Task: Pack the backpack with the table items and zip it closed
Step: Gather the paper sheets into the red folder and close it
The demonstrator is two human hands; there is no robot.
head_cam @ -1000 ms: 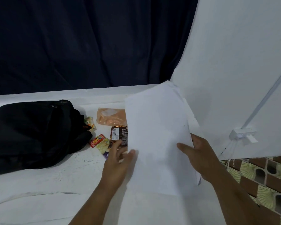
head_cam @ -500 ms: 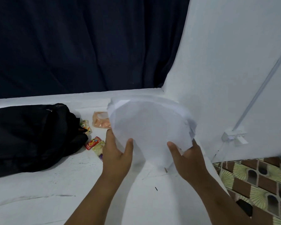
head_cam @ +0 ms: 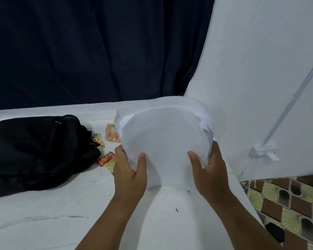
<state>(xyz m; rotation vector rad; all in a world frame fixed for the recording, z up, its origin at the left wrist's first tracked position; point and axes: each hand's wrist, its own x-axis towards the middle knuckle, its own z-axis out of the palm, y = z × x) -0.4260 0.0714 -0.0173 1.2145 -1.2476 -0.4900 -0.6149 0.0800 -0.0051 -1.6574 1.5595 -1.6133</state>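
- Both hands, left (head_cam: pixel 129 175) and right (head_cam: pixel 210 175), grip a bowed stack of white paper (head_cam: pixel 163 141) at centre frame, thumbs on its near face.
- Black backpack (head_cam: pixel 34 152) lies at left on the white bench (head_cam: pixel 43 222).
- Snack packets (head_cam: pixel 106 158) sit between backpack and paper.

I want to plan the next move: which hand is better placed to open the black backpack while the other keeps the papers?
Probably the left hand: it is nearer the backpack lying on the left. The right hand could keep its grip on the bent papers.

Dim even light, soft shadows, wide-angle edge bending
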